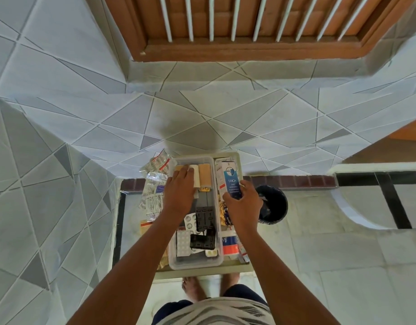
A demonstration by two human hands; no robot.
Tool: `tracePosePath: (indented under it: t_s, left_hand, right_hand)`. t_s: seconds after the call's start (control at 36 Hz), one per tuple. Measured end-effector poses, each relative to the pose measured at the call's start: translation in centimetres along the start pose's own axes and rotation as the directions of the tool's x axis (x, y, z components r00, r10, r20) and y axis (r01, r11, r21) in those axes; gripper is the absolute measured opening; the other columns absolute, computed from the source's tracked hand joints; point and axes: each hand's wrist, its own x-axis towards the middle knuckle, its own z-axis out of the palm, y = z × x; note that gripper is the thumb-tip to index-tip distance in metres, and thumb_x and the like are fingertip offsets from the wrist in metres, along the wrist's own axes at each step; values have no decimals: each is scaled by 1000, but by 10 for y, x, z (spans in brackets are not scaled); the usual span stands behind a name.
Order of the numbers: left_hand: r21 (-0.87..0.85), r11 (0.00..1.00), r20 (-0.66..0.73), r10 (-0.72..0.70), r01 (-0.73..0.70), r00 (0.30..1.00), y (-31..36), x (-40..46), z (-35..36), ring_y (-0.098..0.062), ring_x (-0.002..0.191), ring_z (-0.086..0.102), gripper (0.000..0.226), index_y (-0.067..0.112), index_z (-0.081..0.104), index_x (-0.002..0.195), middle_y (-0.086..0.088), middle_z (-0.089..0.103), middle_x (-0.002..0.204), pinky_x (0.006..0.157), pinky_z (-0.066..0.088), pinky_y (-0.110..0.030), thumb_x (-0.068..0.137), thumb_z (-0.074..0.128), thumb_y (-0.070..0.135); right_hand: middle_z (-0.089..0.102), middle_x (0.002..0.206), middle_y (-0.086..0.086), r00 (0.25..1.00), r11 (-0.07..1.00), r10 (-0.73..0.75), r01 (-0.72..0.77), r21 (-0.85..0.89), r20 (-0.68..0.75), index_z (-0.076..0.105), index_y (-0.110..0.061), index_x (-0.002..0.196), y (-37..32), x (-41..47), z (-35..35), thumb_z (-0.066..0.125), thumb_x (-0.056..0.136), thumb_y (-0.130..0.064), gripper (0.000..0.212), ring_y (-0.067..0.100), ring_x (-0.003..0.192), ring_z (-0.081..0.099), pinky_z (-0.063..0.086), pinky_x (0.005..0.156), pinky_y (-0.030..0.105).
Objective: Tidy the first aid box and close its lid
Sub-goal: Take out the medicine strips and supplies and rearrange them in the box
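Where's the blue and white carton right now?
In the head view, the blue and white carton sits right of the clear box, held at its near end by the right hand.

I see a clear box (194, 262), a blue-and-white carton (230, 181), silver blister strips (153, 191) and a tan bandage roll (204, 175). The wall tiles (61, 109) are pale grey with darker triangles.
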Motion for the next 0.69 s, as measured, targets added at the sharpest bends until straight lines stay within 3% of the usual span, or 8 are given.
tracePosePath:
  t_s: [0.22, 0.36, 0.42, 0.47, 0.53, 0.58, 0.67, 0.69]
  left_hand:
    - [-30, 999, -52, 9, -11, 999, 1, 3, -6, -28, 120, 56, 50, 10, 54, 127, -9, 59, 132, 96, 49, -42, 84, 75, 25]
    - [-91, 995, -97, 27, -36, 995, -3, -15, -6, -30, 115, 61, 43, 6, 59, 125, -12, 62, 129, 94, 52, -43, 86, 73, 18]
    - [-83, 995, -135, 37, -49, 990, -10, -27, -3, -27, 120, 60, 36, 7, 59, 125, -10, 61, 131, 100, 51, -41, 90, 66, 14]
    - [-87, 994, -144, 49, -62, 988, -15, -41, -3, -25, 128, 53, 33, 8, 56, 129, -9, 56, 137, 105, 47, -43, 98, 51, 15]
    - [-123, 987, -185, 82, -106, 979, -21, -54, -2, -26, 132, 50, 32, 7, 57, 128, -11, 55, 140, 106, 47, -44, 98, 53, 16]
    - [-114, 982, -213, 124, -150, 969, -33, -64, 7, -31, 132, 50, 31, 6, 60, 122, -16, 56, 138, 107, 47, -43, 93, 64, 15]
    - [-74, 979, -183, 175, -192, 967, -49, -75, 16, -26, 141, 41, 45, 9, 55, 134, -12, 51, 146, 120, 30, -35, 94, 65, 28]
    - [-99, 979, -184, 157, -177, 970, -50, -81, 15, -27, 141, 41, 49, 9, 54, 135, -12, 50, 147, 119, 31, -37, 93, 68, 28]
  right_hand:
    - [68, 100, -13, 996, 999, -49, 49, -11, -74, 60, -20, 113, -6, -11, -6, 80, 84, -26, 36, 0, 73, 67, 50, 54, 7]
    - [72, 99, -16, 990, 995, -98, 99, 2, -98, 61, -23, 112, -10, -29, -11, 79, 82, -28, 35, 4, 80, 71, 62, 68, 22]
    - [74, 105, -12, 989, 992, -125, 125, 0, -77, 62, -22, 117, -12, -36, -11, 79, 82, -29, 39, 4, 83, 72, 59, 68, 16]
    - [74, 110, -9, 990, 990, -139, 139, -3, -33, 62, -21, 124, -16, -45, -9, 77, 83, -28, 44, 4, 87, 71, 49, 68, 1]
    - [73, 112, -7, 991, 990, -134, 135, -28, 23, 63, -20, 131, -18, -55, -4, 75, 85, -28, 48, 2, 88, 67, 42, 72, -4]
    - [73, 106, -7, 989, 988, -136, 140, -71, 50, 65, -18, 132, -18, -66, 3, 75, 84, -28, 50, 2, 86, 67, 51, 82, 7]
    - [75, 97, -1, 987, 979, -125, 139, -148, 97, 67, -12, 128, -15, -79, 15, 72, 84, -24, 46, 6, 79, 68, 58, 75, 19]
    - [76, 93, 1, 984, 968, -132, 155, -198, 124, 69, -10, 122, -13, -81, 21, 70, 85, -25, 40, 10, 77, 68, 59, 74, 24]
